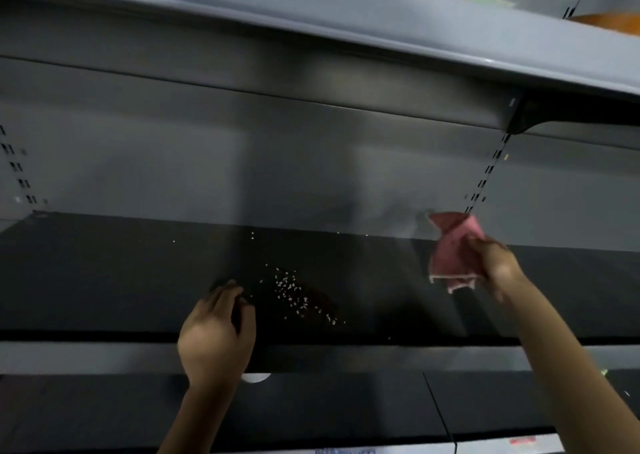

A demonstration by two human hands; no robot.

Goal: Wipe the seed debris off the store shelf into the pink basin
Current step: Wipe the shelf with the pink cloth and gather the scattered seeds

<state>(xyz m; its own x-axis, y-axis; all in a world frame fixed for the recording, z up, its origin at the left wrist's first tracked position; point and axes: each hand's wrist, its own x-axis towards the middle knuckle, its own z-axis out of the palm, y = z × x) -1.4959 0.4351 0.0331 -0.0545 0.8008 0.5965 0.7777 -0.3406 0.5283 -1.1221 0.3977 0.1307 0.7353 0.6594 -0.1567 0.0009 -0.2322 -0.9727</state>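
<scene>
Seed debris [298,294] scattered mid-shelf [104,280]; left hand [216,332] beside it, fingers seemingly curled together; right hand [498,263] clamps pink cloth [450,249], raised right of debris.

Shelf [104,280] dark, smooth, matt; cloth [450,246] pink, soft, fringed hem; back panel [173,159] grey metal.

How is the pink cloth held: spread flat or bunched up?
Bunched up. The pink cloth hangs crumpled from the right hand, clear of the shelf, its edges dangling.
</scene>
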